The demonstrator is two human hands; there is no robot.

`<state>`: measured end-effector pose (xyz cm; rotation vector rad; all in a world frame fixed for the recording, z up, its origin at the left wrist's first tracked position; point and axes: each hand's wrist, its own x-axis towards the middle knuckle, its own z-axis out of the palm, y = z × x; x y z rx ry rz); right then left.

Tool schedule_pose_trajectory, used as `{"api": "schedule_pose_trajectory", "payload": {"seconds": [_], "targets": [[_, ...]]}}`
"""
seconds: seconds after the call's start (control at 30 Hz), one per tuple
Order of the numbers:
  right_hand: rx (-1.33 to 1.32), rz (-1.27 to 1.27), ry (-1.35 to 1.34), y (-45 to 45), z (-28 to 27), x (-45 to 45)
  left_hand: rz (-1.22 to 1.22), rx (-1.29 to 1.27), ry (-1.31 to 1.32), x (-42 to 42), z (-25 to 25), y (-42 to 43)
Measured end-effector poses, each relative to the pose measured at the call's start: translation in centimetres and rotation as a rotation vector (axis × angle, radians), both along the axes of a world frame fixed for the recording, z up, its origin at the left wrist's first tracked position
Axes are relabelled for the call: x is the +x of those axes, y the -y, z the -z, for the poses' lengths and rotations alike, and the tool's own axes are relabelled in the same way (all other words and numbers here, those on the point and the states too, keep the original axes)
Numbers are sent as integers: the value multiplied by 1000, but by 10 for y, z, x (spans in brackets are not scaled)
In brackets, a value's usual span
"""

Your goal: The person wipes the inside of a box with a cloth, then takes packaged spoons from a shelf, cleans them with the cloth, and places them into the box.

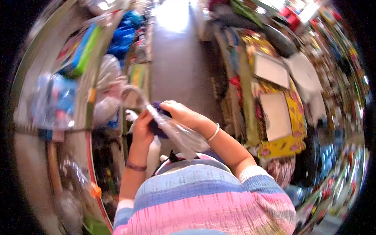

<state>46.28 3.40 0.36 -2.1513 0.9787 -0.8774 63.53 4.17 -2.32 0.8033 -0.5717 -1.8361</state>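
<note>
In front of my body, both hands are together around a dark purple, soft-looking bundle (159, 131) whose exact kind I cannot make out. My left hand (142, 127) is closed on its left side. From the right, my right hand (181, 113) grips its upper edge with bent fingers. A clear plastic bag (180, 135) hangs across the bundle and under my right wrist, with a twisted strip running up from it, blurred. Part of the bundle is hidden behind this plastic and my fingers.
Left, a shelf holds clear-wrapped goods (56, 102) and a blue-green package (84, 51). White plastic bags (107, 86) and a blue bag (123, 35) hang beside it. A grey floor aisle (178, 66) runs ahead. Right stand yellow boxes (280, 149) with white panels (276, 117), beside crowded shelves.
</note>
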Motion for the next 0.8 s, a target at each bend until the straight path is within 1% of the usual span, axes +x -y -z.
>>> {"api": "schedule_pose_trajectory", "payload": {"seconds": [0.07,0.13,0.17,0.2,0.27,0.3,0.33,0.4,0.43,0.47,0.53,0.57,0.6,0.63,0.67,0.7,0.73,0.77,0.8], "targets": [[497,-24,604,-16,2,-13,3,26,-67,0,13,9],[699,42,779,-22,6,-30,-27,-22,65,-7,17,16],[706,87,605,-30,-8,-38,-24,-18,195,-15,15,18],[455,158,345,-36,-3,-42,-10,-73,271,-25,15,18],[291,305,141,-55,-3,-47,109,-193,417,-47,8,15],[220,413,145,-63,6,-49,170,-266,430,-59,12,15],[282,473,234,-70,11,-55,224,-354,535,-73,8,15],[401,582,417,-85,19,-73,419,-346,588,-103,3,18],[497,633,549,-94,21,-86,546,-473,632,-116,8,22],[400,711,526,-101,31,-101,654,-569,697,-131,8,21],[269,921,429,-121,34,-134,939,-513,623,-165,-1,8],[290,1034,462,-133,39,-150,1059,-404,540,-182,-7,1],[239,1129,411,-145,43,-172,1173,-290,458,-198,-11,-7],[275,1226,395,-158,44,-193,1241,-215,413,-214,-9,-13],[291,1341,270,-172,34,-213,1296,-223,413,-227,-4,-16],[193,1376,19,-184,35,-240,1335,-206,411,-240,-1,-21],[177,1494,-203,-198,49,-264,1374,-188,408,-252,0,-24],[156,1554,-372,-208,50,-284,1386,-184,429,-262,2,-27],[165,1580,-425,-217,53,-303,1395,-178,449,-271,3,-31]]}}
